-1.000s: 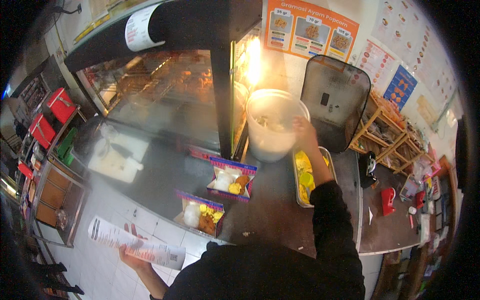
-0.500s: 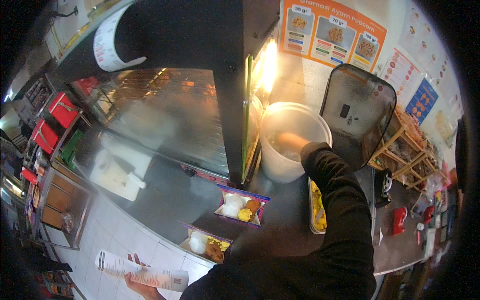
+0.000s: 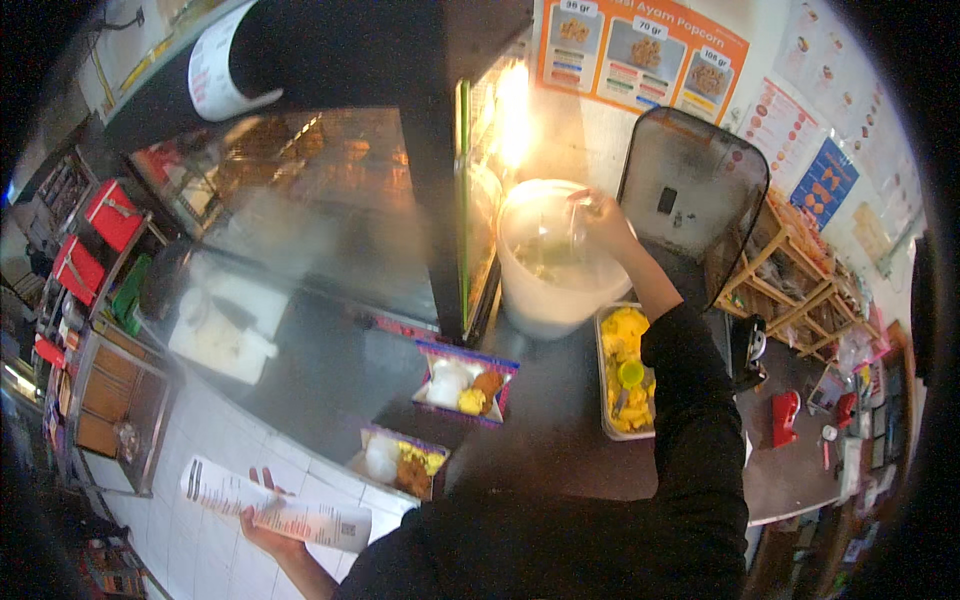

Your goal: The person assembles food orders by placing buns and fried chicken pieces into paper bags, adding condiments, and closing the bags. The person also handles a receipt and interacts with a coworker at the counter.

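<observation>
My left hand [image 3: 268, 530] grips a long printed paper slip [image 3: 315, 520] at the lower left, above the tiled floor. My right hand [image 3: 608, 228] is at the upper right of a large white bucket [image 3: 550, 300], fingers closed. What they hold is blurred; something pale and partly see-through shows beside the fingertips. Under my right forearm sits a long tray [image 3: 607, 415] of yellow food [image 3: 624, 330] with a small yellow-green cup [image 3: 630, 374] in it. Two open purple-edged boxes [image 3: 425, 352] [image 3: 366, 440] hold white mounds, yellow food and fried pieces.
A glass-fronted warming cabinet [image 3: 330, 230] rises at left, its lamp bright beside the bucket. Farther left, a knife [image 3: 235, 315] lies on a white cutting board [image 3: 205, 350]. A dark-framed upright lid [image 3: 690, 170] and wooden rack [image 3: 790, 260] stand right.
My right hand has come up out of the bucket to its rim. More of the yellow food tray shows now. My left hand still holds the paper slip; the whole view has shifted slightly.
</observation>
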### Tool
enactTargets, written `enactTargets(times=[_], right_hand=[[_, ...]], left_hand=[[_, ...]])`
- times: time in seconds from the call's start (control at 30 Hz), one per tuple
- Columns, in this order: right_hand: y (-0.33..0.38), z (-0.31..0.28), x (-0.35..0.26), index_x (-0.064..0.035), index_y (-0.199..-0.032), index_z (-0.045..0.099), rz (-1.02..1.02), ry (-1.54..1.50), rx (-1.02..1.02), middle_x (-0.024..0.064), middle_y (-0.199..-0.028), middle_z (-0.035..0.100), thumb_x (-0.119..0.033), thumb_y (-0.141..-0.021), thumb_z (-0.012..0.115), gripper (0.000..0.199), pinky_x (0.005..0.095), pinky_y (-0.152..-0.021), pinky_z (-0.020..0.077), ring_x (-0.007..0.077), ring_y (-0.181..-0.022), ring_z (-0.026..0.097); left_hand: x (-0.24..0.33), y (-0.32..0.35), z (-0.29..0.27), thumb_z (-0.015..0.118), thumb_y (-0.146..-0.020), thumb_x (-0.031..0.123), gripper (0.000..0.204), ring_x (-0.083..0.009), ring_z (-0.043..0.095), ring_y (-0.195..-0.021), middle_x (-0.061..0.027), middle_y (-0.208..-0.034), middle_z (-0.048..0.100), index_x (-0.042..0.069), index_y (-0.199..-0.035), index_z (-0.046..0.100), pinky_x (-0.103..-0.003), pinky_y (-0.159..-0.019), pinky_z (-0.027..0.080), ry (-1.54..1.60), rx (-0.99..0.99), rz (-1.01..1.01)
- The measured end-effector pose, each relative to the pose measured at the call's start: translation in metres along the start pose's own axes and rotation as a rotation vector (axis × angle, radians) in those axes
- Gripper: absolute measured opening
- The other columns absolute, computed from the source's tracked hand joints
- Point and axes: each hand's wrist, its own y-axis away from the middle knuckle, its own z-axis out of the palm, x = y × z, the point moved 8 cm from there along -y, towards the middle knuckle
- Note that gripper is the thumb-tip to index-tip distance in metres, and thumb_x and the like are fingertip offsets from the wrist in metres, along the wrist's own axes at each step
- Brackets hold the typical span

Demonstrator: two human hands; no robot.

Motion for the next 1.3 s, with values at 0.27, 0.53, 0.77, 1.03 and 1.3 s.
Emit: enactTargets(times=[0.27,0.53,0.77,1.03,1.3], right_hand=[[0.171,0.099,-0.06,-0.0044,-0.108,0.051,0.343,-0.665,-0.121,0.0053,-0.083,0.058,-0.007,-0.085,0.054,0.024,0.024,-0.05,0.0474,0.0121,-0.067,0.057],[0.229,0.173,-0.028,-0.0036,-0.1,0.051,-0.29,0.141,-0.012,0.0087,-0.098,0.058,-0.008,-0.082,0.058,0.02,0.0315,-0.073,0.0478,0.0231,-0.084,0.059],[0.239,0.181,0.055,-0.0052,-0.107,0.049,0.219,-0.39,-0.113,0.0081,-0.091,0.059,-0.008,-0.084,0.056,0.024,0.0286,-0.064,0.0512,0.0177,-0.085,0.06],[0.271,0.244,-0.083,-0.0061,-0.12,0.04,0.495,-1.028,-0.505,0.0114,-0.11,0.052,0.004,-0.083,0.045,0.039,0.0414,-0.081,0.0493,0.0262,-0.101,0.054],[0.312,0.318,-0.091,-0.0055,-0.115,0.038,0.355,-0.638,-0.881,0.0106,-0.105,0.055,0.012,-0.079,0.043,0.04,0.0306,-0.076,0.0508,0.0227,-0.095,0.058]], left_hand=[[0.014,0.028,-0.008,0.054,-0.066,0.026,0.086,-0.0285,0.06,-0.083,-0.0231,-0.135,0.029,0.002,-0.139,0.013,-0.041,-0.073,0.047,0.027,-0.116,-0.019],[0.04,0.055,-0.045,0.053,-0.066,0.027,0.084,-0.0286,0.06,-0.08,-0.0257,-0.132,0.032,-0.001,-0.137,0.018,-0.04,-0.069,0.048,0.052,-0.071,0.066],[0.049,0.072,-0.063,0.054,-0.068,0.029,0.081,-0.0291,0.059,-0.082,-0.0241,-0.13,0.034,-0.002,-0.135,0.021,-0.041,-0.071,0.048,0.107,-0.018,0.098],[0.063,0.06,-0.067,0.051,-0.065,0.027,0.073,-0.032,0.042,-0.116,-0.016,-0.127,0.041,-0.001,-0.129,0.028,-0.045,-0.073,0.049,0.101,0.026,0.237],[0.083,0.077,-0.084,0.051,-0.063,0.022,0.073,-0.0318,0.042,-0.116,-0.0148,-0.125,0.042,0.0,-0.129,0.027,-0.043,-0.077,0.05,0.107,0.115,0.311]])
